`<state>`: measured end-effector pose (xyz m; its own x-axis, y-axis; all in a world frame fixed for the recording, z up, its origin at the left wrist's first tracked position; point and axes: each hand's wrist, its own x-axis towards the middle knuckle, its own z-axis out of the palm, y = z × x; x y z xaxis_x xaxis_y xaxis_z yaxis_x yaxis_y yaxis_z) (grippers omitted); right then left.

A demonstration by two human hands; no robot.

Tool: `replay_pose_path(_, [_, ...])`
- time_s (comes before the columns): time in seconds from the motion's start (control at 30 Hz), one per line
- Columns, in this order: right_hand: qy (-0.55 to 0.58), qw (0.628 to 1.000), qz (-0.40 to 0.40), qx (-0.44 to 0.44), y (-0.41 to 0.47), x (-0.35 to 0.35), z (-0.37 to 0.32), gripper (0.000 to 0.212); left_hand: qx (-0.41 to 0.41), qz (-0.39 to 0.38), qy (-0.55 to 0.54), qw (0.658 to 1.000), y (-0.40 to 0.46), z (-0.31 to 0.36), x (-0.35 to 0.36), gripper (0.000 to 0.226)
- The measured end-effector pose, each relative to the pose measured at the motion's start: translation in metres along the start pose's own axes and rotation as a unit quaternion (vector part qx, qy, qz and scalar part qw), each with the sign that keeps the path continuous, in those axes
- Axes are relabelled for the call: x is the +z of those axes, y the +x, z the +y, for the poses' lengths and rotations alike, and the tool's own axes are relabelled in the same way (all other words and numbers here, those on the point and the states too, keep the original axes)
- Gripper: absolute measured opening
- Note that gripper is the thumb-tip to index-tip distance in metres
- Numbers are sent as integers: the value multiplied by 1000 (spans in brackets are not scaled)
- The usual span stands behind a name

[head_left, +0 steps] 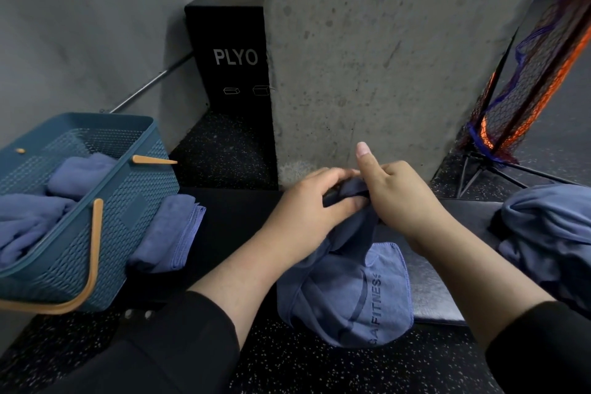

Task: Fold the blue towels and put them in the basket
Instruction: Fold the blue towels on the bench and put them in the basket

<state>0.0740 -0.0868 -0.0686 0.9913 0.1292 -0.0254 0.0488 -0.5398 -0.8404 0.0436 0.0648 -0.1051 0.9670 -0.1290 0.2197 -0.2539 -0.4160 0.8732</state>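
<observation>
blue towel pinched by left hand, right hand (basket leftward).

Wall: plain grey, left side.
Pillar: bare concrete, pitted, centre.
Box: black, marked "PLYO", between wall and pillar.
Bar: thin metal, slanting along the wall.
Floor: black rubber, pale speckles.
Net: orange and blue mesh on a black stand, right.
Bench: black padded top, foreground.
Light: dim, even.
</observation>
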Motion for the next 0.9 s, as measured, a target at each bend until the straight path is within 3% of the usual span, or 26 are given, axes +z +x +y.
replay_pose_path(0.07, [13,1000,3,-6,-3,2,-2,71,8,44,13,999,1,2,0,8])
replay_pose_path(0.17, [125,989,-70,-36,-8,0,0,38,2,100,24,995,5,1,-6,16])
replay_pose_path(0.23, [113,986,-109,-47,-7,0,8,21,-22,126,-5,992,7,-1,-11,20])
replay_pose_path(0.37, [45,995,-74,-57,0,3,21,25,-79,156,-100,979,9,0,-19,23])
replay_pose_path(0.5, [16,994,-61,-93,-1,5,14,21,-65,131,-100,984,4,15,-24,23])
replay_pose_path(0.63, [12,990,-107,-95,-10,-2,4,42,-75,191,-125,971,1,23,-34,35])
replay_pose_path(0.73, [-108,972,-195,-73,-17,-18,6,30,-79,248,-136,956,-3,20,-54,35])
replay_pose_path(0.8, [-218,954,-198,-58,-19,-25,15,22,-77,275,-135,949,-10,20,-67,41])
replay_pose_path(0.9, [-257,953,-158,-31,-26,-33,32,14,-72,299,-117,944,-27,23,-81,33])
